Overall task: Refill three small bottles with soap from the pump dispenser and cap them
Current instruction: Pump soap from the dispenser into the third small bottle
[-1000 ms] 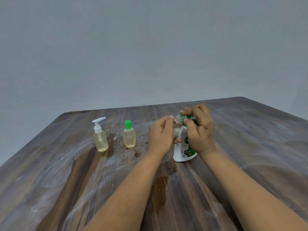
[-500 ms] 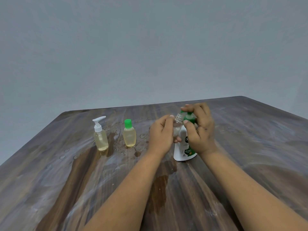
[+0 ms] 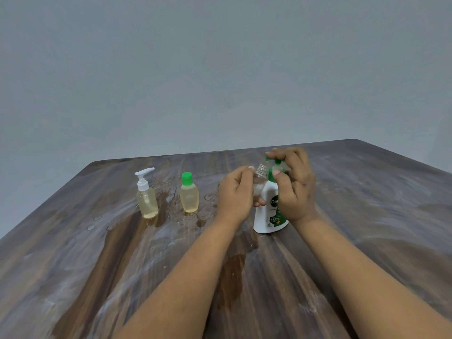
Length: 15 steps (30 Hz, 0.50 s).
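A white pump dispenser with a green pump head and green label stands on the wooden table. My right hand curls over the pump head, fingers on top and thumb against the neck. My left hand grips a small clear bottle, uncapped and tilted, its threaded mouth just under the green spout. To the left stand two small bottles of yellowish soap: one with a white pump top, one with a green cap.
Water drops and wet streaks lie around the two filled bottles and run toward me. A dark wet patch sits between my forearms. The table's far edge meets a plain grey wall.
The green pump head has risen under my right hand, and that hand lifted slightly with it. My left hand keeps the clear bottle at the spout.
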Each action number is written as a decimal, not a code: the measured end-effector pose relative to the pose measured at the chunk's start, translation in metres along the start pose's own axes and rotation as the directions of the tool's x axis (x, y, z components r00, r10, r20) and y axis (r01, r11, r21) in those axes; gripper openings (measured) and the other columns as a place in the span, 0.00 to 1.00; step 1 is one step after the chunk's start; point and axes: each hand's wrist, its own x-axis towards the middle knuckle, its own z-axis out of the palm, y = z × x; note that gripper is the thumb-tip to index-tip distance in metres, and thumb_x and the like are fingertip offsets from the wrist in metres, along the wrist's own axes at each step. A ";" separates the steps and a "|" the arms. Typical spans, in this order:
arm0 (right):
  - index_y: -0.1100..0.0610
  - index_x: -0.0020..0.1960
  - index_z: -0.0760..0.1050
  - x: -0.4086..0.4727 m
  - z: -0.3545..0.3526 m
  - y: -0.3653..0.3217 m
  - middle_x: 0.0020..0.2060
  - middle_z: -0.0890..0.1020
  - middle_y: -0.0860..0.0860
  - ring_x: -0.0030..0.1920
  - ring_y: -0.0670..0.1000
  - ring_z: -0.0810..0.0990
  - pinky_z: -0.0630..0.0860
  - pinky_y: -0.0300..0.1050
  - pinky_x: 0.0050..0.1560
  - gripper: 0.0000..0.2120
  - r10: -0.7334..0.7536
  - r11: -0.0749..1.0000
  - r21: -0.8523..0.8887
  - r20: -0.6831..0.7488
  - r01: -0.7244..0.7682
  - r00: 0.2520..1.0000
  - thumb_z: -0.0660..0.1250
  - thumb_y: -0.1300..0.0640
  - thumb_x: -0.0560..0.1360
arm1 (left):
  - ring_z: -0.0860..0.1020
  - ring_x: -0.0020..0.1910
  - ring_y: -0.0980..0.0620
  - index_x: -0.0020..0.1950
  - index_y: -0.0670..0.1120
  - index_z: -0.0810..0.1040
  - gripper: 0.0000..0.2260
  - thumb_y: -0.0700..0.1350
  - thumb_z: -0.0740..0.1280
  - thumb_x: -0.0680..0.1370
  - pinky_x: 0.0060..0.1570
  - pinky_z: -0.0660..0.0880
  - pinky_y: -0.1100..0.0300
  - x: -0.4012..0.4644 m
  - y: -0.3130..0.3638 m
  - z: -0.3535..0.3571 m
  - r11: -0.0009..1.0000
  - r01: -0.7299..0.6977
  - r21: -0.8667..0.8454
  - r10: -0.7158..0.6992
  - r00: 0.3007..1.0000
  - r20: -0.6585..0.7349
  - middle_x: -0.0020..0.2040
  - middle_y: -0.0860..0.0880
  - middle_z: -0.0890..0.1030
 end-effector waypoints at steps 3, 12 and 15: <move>0.63 0.48 0.80 0.001 0.002 0.000 0.46 0.78 0.56 0.50 0.50 0.78 0.73 0.36 0.50 0.15 0.036 0.999 0.025 -0.012 -0.035 0.999 0.59 0.56 0.71 | 0.77 0.23 0.49 0.39 0.46 0.78 0.16 0.43 0.57 0.83 0.22 0.70 0.64 0.000 0.000 0.000 1.000 -0.008 0.007 0.008 1.000 -0.003 0.28 0.48 0.78; 0.63 0.50 0.79 0.000 0.002 0.003 0.48 0.78 0.55 0.50 0.47 0.76 0.71 0.35 0.51 0.16 0.014 1.000 0.026 0.001 -0.014 1.000 0.58 0.56 0.71 | 0.77 0.23 0.49 0.39 0.44 0.76 0.16 0.44 0.57 0.83 0.22 0.70 0.64 0.002 -0.002 0.000 1.000 -0.010 0.010 0.010 1.000 0.011 0.29 0.46 0.78; 0.63 0.50 0.80 0.000 0.002 0.003 0.48 0.78 0.55 0.51 0.45 0.77 0.72 0.37 0.51 0.16 0.039 0.997 0.060 -0.019 -0.038 0.999 0.58 0.56 0.72 | 0.77 0.23 0.49 0.39 0.43 0.77 0.16 0.45 0.57 0.83 0.23 0.71 0.63 0.002 -0.004 0.000 0.999 -0.017 0.033 0.017 1.000 0.008 0.30 0.44 0.78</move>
